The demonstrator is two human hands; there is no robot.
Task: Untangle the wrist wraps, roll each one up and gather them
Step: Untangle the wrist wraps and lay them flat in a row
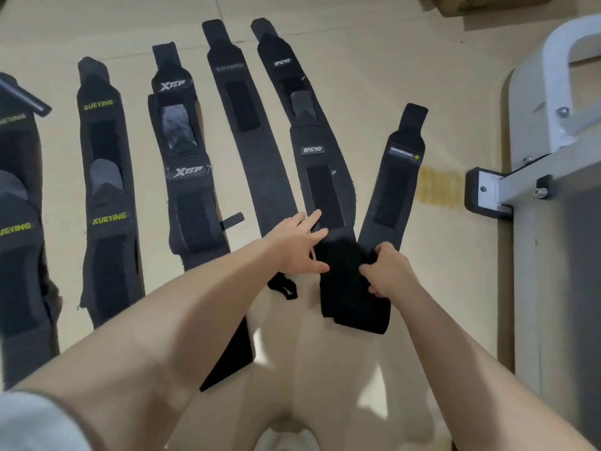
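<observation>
Two bare forearms reach forward and down from the bottom of the view, converging toward the centre. The left hand (297, 244) lies palm down with its fingers straight and slightly spread, pointing up and to the right, the thumb angled toward the other hand. The right hand (388, 270) sits just beside it, a little lower, its back facing up and its fingers curled under in a closed grip, thumb tucked below. A pale short sleeve (35, 424) covers the left upper arm at the lower left corner.
</observation>
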